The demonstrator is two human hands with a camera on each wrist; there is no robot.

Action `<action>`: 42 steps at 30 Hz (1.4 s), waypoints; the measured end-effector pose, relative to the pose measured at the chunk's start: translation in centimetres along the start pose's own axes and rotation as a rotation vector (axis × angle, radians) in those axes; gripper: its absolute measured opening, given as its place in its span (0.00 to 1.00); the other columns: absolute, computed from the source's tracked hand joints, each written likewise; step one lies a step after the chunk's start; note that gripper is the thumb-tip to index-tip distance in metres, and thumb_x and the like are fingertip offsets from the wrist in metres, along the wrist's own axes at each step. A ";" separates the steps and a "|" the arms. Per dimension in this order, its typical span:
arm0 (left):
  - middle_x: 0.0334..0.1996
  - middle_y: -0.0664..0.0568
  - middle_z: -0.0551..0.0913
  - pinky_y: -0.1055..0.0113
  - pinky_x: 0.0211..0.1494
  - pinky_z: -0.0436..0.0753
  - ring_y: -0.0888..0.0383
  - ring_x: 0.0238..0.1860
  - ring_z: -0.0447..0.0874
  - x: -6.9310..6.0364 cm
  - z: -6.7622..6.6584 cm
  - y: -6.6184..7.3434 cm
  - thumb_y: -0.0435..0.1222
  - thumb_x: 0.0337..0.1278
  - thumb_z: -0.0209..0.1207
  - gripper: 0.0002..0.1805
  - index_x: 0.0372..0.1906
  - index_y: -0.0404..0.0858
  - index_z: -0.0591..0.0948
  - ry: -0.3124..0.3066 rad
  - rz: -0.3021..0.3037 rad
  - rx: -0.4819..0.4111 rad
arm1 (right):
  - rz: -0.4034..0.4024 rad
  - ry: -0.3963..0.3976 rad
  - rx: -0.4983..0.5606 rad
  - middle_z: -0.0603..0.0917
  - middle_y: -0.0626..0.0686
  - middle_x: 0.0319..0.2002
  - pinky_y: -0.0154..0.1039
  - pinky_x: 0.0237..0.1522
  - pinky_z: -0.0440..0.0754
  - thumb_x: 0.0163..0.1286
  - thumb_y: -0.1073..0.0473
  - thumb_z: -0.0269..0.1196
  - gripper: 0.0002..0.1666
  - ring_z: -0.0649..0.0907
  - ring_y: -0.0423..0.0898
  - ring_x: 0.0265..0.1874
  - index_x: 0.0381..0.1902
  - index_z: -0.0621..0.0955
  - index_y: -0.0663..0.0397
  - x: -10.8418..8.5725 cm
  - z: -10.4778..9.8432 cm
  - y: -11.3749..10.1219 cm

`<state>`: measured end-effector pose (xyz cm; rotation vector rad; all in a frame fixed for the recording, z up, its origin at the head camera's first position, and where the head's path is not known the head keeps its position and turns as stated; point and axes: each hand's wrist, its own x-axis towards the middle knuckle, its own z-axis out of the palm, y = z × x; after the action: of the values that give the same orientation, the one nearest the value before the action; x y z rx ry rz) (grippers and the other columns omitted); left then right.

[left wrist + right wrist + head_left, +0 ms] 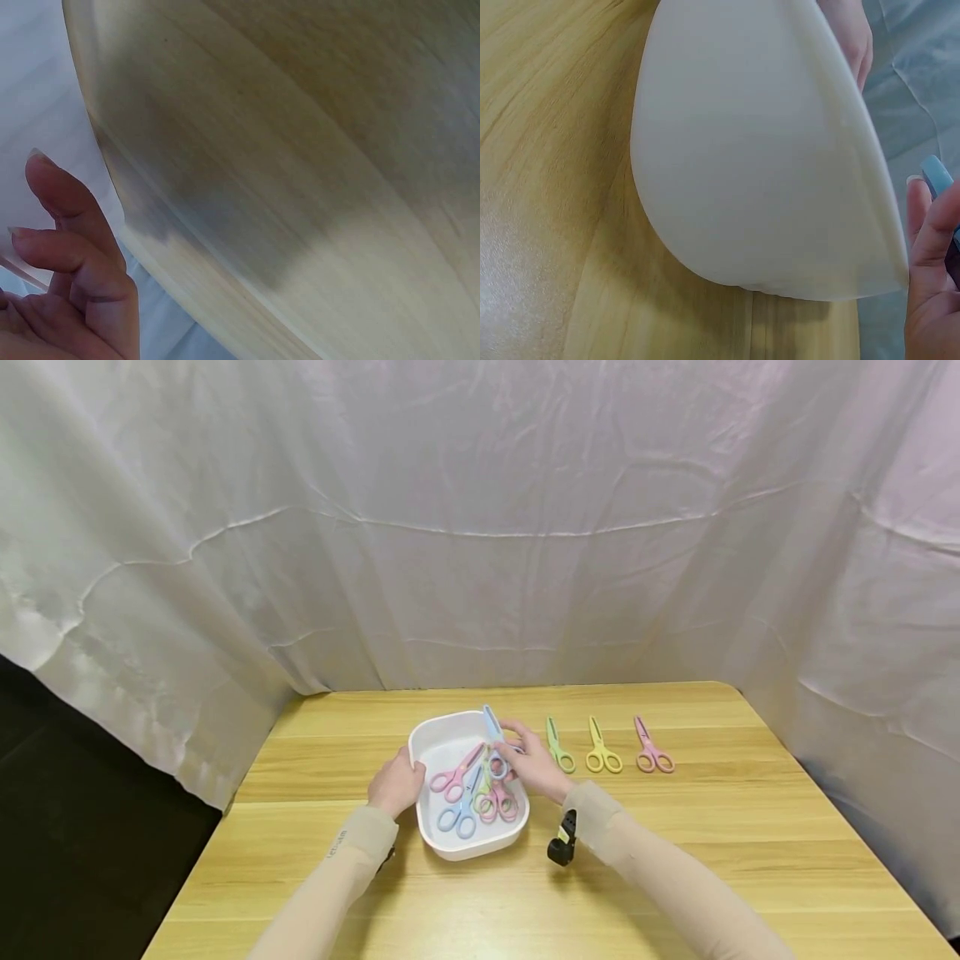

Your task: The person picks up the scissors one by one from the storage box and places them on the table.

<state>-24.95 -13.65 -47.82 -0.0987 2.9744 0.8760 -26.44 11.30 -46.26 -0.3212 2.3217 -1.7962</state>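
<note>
A white plastic bin (450, 852) holds several children's scissors: pink scissors (447, 782) at the left, blue scissors (464, 814) at the front, and overlapping pink (501, 806) and yellow-green (481, 802) pairs at the right. My left hand (396, 783) grips the bin's left rim; its fingers (94, 289) also show in the left wrist view. Over the bin's right side, my right hand (531, 762) holds blue scissors (492, 724) by the handles, blades pointing away from me. In the right wrist view the bin's outer wall (742, 165) hides its contents.
To the bin's right, green scissors (556, 747), yellow scissors (600, 747) and pink scissors (651, 747) lie in a row on the wooden table (720, 843), blades pointing away. A pale curtain (525, 593) hangs behind the table and along both sides.
</note>
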 end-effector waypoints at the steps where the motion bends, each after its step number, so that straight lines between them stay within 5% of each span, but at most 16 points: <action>1: 0.54 0.31 0.84 0.45 0.48 0.85 0.38 0.47 0.87 0.0 0.0 0.0 0.42 0.72 0.46 0.30 0.71 0.27 0.67 -0.001 0.000 -0.001 | 0.000 0.003 0.000 0.82 0.71 0.57 0.32 0.29 0.82 0.77 0.62 0.54 0.31 0.81 0.40 0.27 0.75 0.63 0.57 0.0 -0.1 0.0; 10: 0.54 0.30 0.83 0.45 0.49 0.84 0.38 0.46 0.87 0.0 0.0 0.0 0.42 0.72 0.45 0.31 0.72 0.27 0.65 -0.008 -0.001 0.005 | 0.026 0.051 0.054 0.85 0.72 0.52 0.27 0.22 0.77 0.78 0.61 0.54 0.30 0.77 0.36 0.20 0.74 0.65 0.62 -0.3 -1.0 0.8; 21: 0.53 0.31 0.84 0.48 0.45 0.85 0.40 0.42 0.87 -0.1 0.0 0.0 0.41 0.72 0.45 0.31 0.72 0.28 0.65 -0.002 0.009 -0.002 | 0.053 0.109 0.155 0.89 0.54 0.34 0.27 0.23 0.77 0.78 0.61 0.53 0.29 0.80 0.36 0.23 0.73 0.66 0.65 -0.5 -2.4 1.7; 42: 0.54 0.31 0.84 0.47 0.48 0.85 0.41 0.44 0.87 -0.1 0.0 0.1 0.42 0.73 0.45 0.30 0.72 0.28 0.65 -0.008 0.004 0.003 | 0.101 0.163 0.158 0.89 0.56 0.38 0.25 0.23 0.76 0.79 0.61 0.51 0.32 0.79 0.33 0.23 0.75 0.61 0.70 -1.8 -6.1 4.9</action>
<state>-24.84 -13.62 -47.76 -0.0885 2.9693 0.8696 -26.72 18.63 -49.43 -0.0341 2.2341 -2.0068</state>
